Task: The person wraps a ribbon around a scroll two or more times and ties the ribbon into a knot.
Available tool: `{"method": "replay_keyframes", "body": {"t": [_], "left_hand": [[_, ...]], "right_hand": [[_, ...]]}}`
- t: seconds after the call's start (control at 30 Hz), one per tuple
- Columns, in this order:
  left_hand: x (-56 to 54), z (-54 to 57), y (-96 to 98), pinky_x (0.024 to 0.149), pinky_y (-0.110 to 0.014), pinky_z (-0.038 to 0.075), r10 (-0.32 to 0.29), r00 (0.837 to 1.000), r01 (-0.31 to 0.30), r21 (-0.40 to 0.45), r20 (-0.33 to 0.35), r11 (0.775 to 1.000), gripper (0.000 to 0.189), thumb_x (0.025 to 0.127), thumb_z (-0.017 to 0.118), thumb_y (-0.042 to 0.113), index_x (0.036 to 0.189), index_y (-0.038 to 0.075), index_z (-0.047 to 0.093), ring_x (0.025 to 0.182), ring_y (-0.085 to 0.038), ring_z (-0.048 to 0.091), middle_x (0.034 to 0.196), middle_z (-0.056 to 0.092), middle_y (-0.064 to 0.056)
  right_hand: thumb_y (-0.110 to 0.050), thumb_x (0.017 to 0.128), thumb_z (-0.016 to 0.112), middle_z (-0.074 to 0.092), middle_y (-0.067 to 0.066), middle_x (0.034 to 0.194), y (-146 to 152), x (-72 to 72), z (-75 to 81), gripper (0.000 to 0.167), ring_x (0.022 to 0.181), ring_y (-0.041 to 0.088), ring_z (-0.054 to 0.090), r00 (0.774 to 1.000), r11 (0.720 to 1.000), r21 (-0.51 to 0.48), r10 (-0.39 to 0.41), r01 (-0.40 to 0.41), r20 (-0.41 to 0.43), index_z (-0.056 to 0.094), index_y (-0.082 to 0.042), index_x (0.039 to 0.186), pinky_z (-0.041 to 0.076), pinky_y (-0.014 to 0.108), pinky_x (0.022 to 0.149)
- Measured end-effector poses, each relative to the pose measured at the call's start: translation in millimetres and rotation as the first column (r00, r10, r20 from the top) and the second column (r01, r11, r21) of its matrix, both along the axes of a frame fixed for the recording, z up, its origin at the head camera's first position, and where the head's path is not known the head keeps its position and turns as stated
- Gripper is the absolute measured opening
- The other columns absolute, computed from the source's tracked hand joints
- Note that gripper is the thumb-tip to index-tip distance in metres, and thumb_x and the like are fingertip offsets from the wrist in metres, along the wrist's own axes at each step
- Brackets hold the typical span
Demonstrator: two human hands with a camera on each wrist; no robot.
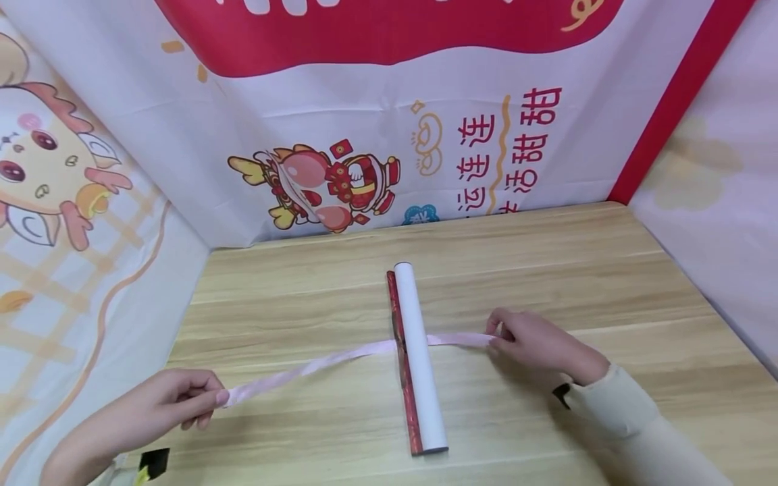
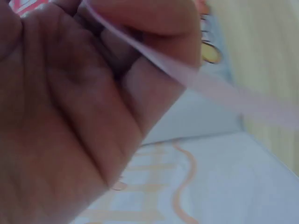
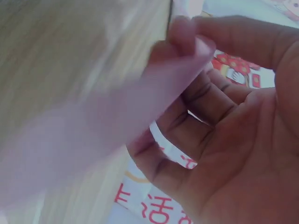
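Can see a pale pink ribbon [image 1: 365, 349] stretched crosswise between the left hand [image 1: 167, 405] and the right hand [image 1: 535, 341], near the middle of the wooden table [image 1: 547, 270]; looks twisted along the longer stretch at the left; disappears beneath a white roll [image 1: 419, 364], then comes out at the right as a shorter stretch; find it pinched between thumb and forefinger of the left hand, with the other fingers curled in behind; find it likewise pinched by the right hand, with the remaining fingers loosely bent; cannot tell from the blurred wrist views how much ribbon sits within either grip; notice the roll lying lengthwise on the table, pointing away from the body, apart from both hands; notice also a glossy red strip [image 1: 408, 398] along its left side; spot a pale sleeve [image 1: 620, 405] on the right forearm, a small black piece [image 1: 154, 462] by the left wrist and another black piece [image 1: 563, 395] by the right; meet, behind the table, a white cloth [image 1: 352, 88] with a cartoon figure [image 1: 316, 189] and red lettering [image 1: 477, 162]; see at the left a checked cloth [image 1: 55, 290], and at the right a red band [image 1: 681, 101] slanting down to the table's corner.
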State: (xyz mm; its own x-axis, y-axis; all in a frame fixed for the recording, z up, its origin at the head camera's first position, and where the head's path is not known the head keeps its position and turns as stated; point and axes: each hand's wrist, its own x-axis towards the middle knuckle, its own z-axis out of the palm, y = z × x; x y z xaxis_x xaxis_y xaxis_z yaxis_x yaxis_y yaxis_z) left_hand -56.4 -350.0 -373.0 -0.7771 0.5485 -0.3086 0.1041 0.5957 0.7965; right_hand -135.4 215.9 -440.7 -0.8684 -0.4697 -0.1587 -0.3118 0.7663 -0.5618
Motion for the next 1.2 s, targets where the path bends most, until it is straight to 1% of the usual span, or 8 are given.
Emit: {"method": "replay_keyframes", "body": {"t": [0.13,0.27,0.47,0.67,0.83,0.97,1.1,1.2], "left_hand": [[9.5,19.6,13.8,0.051,-0.031,0.042,0.003,1.000,-0.002,0.059,-0.018,0.998,0.023,0.112,0.048,0.009,0.101,0.012,0.067,0.058,-0.025,0.045,0.078,0.064,-0.006],[6.6,34.5,49.3,0.056,-0.032,0.047,0.002,0.997,0.010,0.164,-0.074,0.986,0.021,0.110,0.050,0.005,0.107,0.012,0.069,0.067,-0.019,0.056,0.083,0.068,-0.003],[-17.9,51.1,134.1,0.047,-0.027,0.048,-0.009,0.990,0.048,0.271,-0.142,0.961,0.015,0.108,0.058,0.009,0.101,0.009,0.071,0.060,-0.011,0.058,0.080,0.070,-0.008],[-51.2,65.6,207.6,0.054,-0.026,0.054,0.024,0.999,-0.016,0.286,-0.024,0.958,0.020,0.106,0.065,0.026,0.113,0.010,0.075,0.069,-0.015,0.067,0.090,0.075,-0.011],[-87.2,58.6,259.8,0.074,-0.030,0.063,0.038,0.992,-0.080,0.373,0.118,0.925,0.030,0.105,0.067,0.020,0.129,0.003,0.070,0.084,-0.018,0.076,0.111,0.079,-0.013],[-116.7,41.0,307.0,0.087,-0.039,0.064,0.088,0.973,-0.164,0.375,0.211,0.912,0.033,0.104,0.067,0.013,0.133,-0.002,0.067,0.092,-0.021,0.080,0.118,0.078,-0.017],[-141.3,14.7,352.1,0.086,-0.036,0.064,0.175,0.940,-0.281,0.373,0.292,0.884,0.030,0.102,0.067,0.005,0.129,-0.007,0.067,0.091,-0.023,0.080,0.118,0.076,-0.024],[-153.3,-5.9,375.3,0.087,-0.035,0.064,0.242,0.900,-0.379,0.380,0.361,0.844,0.028,0.100,0.066,-0.001,0.128,-0.010,0.066,0.092,-0.025,0.078,0.121,0.073,-0.028]], "right_hand": [[-0.020,0.094,0.078,0.060,-0.006,0.078,8.5,5.1,6.3,0.026,0.069,0.007,0.049,1.000,1.000,-0.001,0.023,-0.023,-0.016,0.070,-0.007,0.116,0.043,0.025,0.064],[-0.022,0.092,0.081,0.058,-0.007,0.077,19.9,10.3,4.6,0.023,0.069,0.005,0.047,0.998,0.999,0.010,0.051,-0.051,-0.022,0.074,-0.007,0.108,0.041,0.025,0.064],[-0.019,0.093,0.079,0.050,-0.011,0.070,33.7,20.1,-5.7,0.009,0.063,0.002,0.041,0.996,0.997,-0.004,0.081,-0.081,0.026,0.072,-0.015,0.088,0.036,0.022,0.058],[-0.019,0.094,0.076,0.048,-0.013,0.069,38.2,30.6,-5.6,0.010,0.062,0.000,0.042,0.994,0.996,-0.014,0.092,-0.091,0.061,0.069,-0.018,0.087,0.037,0.021,0.059],[-0.020,0.093,0.077,0.054,-0.013,0.072,41.7,34.6,-4.6,0.009,0.065,0.000,0.045,0.995,0.997,-0.029,0.079,-0.077,0.057,0.070,-0.018,0.088,0.040,0.022,0.061],[-0.019,0.092,0.076,0.055,-0.014,0.072,42.6,36.1,-6.8,0.008,0.064,-0.001,0.045,0.994,0.995,-0.039,0.092,-0.090,0.057,0.070,-0.018,0.088,0.040,0.022,0.060],[-0.020,0.093,0.077,0.054,-0.014,0.071,41.9,37.0,-9.2,0.009,0.064,-0.001,0.045,0.994,0.995,-0.047,0.093,-0.090,0.056,0.070,-0.018,0.087,0.040,0.022,0.060],[-0.021,0.093,0.077,0.054,-0.014,0.072,41.1,37.4,-10.5,0.010,0.064,-0.001,0.046,0.994,0.994,-0.056,0.093,-0.090,0.060,0.070,-0.018,0.087,0.040,0.022,0.060]]}}
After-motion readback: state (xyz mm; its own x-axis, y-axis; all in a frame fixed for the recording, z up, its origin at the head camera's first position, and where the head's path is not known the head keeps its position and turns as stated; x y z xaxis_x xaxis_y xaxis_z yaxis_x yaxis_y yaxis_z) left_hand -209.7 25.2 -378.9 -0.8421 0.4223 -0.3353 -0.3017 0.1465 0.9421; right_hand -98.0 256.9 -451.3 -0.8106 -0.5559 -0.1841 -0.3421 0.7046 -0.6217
